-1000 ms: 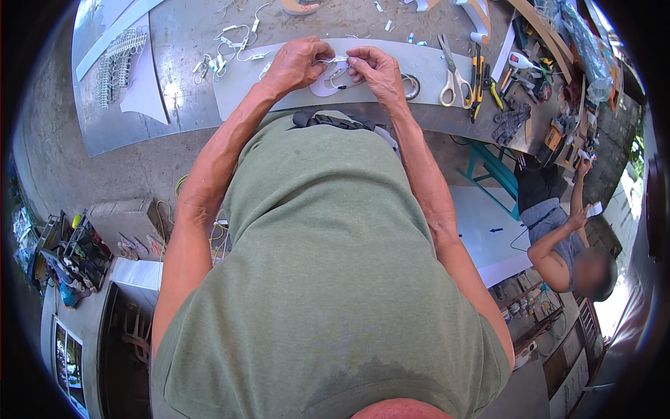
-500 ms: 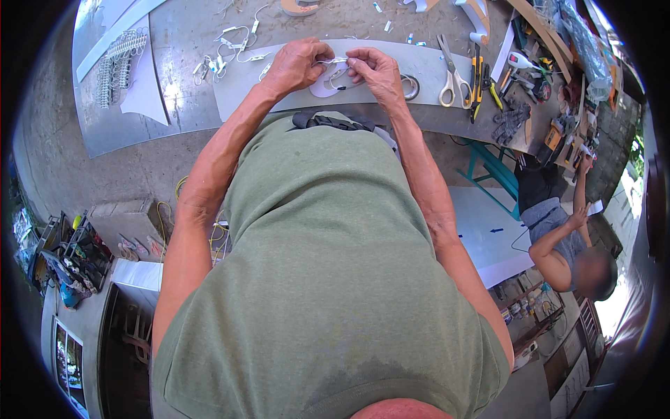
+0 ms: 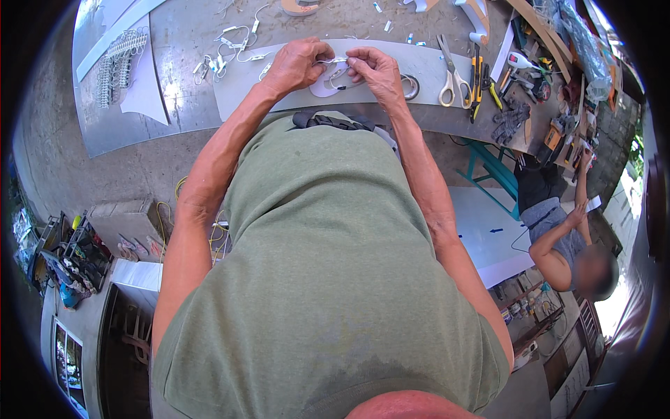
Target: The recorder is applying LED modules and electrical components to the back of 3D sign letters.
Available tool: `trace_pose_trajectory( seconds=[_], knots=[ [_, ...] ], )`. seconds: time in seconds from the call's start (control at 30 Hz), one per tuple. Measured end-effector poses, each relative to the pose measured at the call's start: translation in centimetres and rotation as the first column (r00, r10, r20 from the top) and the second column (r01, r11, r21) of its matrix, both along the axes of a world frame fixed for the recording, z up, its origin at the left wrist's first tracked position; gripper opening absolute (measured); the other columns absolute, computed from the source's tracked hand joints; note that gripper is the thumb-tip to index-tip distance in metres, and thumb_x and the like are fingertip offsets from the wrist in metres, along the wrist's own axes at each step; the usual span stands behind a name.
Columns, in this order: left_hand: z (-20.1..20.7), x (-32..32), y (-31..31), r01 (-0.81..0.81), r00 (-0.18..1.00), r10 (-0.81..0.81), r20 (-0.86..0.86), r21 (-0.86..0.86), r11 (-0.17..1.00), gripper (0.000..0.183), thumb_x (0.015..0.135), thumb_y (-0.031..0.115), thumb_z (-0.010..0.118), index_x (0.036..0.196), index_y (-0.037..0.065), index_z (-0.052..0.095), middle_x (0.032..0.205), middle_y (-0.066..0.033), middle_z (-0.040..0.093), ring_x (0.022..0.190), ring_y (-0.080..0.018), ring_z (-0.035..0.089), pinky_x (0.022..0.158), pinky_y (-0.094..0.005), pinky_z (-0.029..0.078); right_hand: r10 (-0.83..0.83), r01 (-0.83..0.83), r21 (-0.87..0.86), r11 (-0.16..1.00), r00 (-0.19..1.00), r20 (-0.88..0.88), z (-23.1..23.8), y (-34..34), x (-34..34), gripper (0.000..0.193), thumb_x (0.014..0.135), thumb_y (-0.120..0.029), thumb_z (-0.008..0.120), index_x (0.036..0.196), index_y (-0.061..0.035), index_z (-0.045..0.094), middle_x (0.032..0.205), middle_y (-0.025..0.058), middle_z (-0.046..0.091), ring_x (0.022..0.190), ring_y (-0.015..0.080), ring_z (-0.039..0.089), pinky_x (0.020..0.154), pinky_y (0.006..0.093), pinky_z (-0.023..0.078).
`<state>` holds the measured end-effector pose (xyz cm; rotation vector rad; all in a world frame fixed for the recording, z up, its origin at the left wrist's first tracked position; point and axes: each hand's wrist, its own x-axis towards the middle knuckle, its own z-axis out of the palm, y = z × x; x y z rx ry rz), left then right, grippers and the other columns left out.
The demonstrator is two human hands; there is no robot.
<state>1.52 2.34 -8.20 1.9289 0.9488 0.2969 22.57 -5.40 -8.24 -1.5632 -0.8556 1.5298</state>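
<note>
Both hands meet over a pale board (image 3: 279,105) at the bench's near side. My left hand (image 3: 296,68) pinches a thin wired strand of small white LED modules (image 3: 338,61). The other end of that short stretch is between the thumb and fingertips of my right hand (image 3: 377,72). Just below lies a white curved piece (image 3: 322,88), with a dark-ended wire loop over it. More of the LED string (image 3: 242,45) trails loosely to the left of my left hand. A roll of tape (image 3: 412,86) lies beside my right hand.
Scissors (image 3: 453,80), a yellow utility knife (image 3: 477,78) and a dark glove (image 3: 511,120) lie to the right. Metal coils (image 3: 120,68) rest at left. A co-worker (image 3: 558,234) stands at the right near a teal stand (image 3: 492,171).
My hands and the LED strand look almost unmoved. At the right, the co-worker's hands have shifted slightly.
</note>
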Motion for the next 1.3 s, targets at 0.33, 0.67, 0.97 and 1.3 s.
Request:
trace_pose_trajectory(
  seconds=[0.33, 0.67, 0.97, 1.3],
  knots=[
    [0.1, 0.1, 0.0, 0.005, 1.0, -0.005, 0.008, 0.013, 1.0, 0.028, 0.078, 0.003, 0.068, 0.105, 0.001, 0.071, 0.098, -0.0165, 0.071, 0.09, -0.0302, 0.071, 0.083, -0.0373, 0.056, -0.01, 0.01, 0.012, 1.0, 1.0, 0.005, -0.1, 0.0, -0.1, 0.019, 0.095, -0.008, 0.068, 0.111, 0.0007, 0.072, 0.083, 0.0053, 0.072, 0.074, 0.0098, 0.067, 0.064, 0.0238, 0.055],
    [0.0, 0.0, 0.1, 0.015, 1.0, -0.015, -0.006, 0.009, 1.0, 0.029, 0.079, 0.004, 0.069, 0.108, 0.001, 0.071, 0.1, -0.0156, 0.071, 0.089, -0.0277, 0.072, 0.081, -0.0353, 0.057, -0.005, 0.005, 0.007, 1.0, 1.0, 0.008, 0.0, 0.0, 0.0, 0.02, 0.094, -0.008, 0.068, 0.111, 0.0003, 0.073, 0.084, 0.0057, 0.072, 0.075, 0.0101, 0.067, 0.064, 0.0242, 0.056],
    [0.0, 0.2, -0.2, -0.031, 0.999, 0.031, 0.034, -0.006, 0.999, 0.027, 0.076, 0.002, 0.066, 0.102, 0.001, 0.072, 0.096, -0.017, 0.071, 0.089, -0.032, 0.071, 0.082, -0.0392, 0.056, 0.056, -0.056, 0.024, 0.998, 0.998, -0.001, -0.3, 0.2, 0.7, 0.019, 0.095, -0.009, 0.068, 0.111, 0.0007, 0.074, 0.082, 0.0053, 0.072, 0.072, 0.0097, 0.066, 0.062, 0.0248, 0.055],
    [-0.1, 0.0, -0.2, -0.012, 1.0, 0.012, 0.004, 0.006, 1.0, 0.027, 0.078, 0.001, 0.068, 0.105, 0.0, 0.071, 0.095, -0.0145, 0.07, 0.085, -0.026, 0.072, 0.079, -0.0351, 0.057, 0.188, -0.216, 0.069, 0.974, 0.939, 0.288, 0.7, 0.5, 0.1, 0.017, 0.092, -0.013, 0.075, 0.105, -0.0022, 0.076, 0.076, 0.0041, 0.072, 0.062, 0.0073, 0.064, 0.056, 0.0235, 0.054]
  ],
)
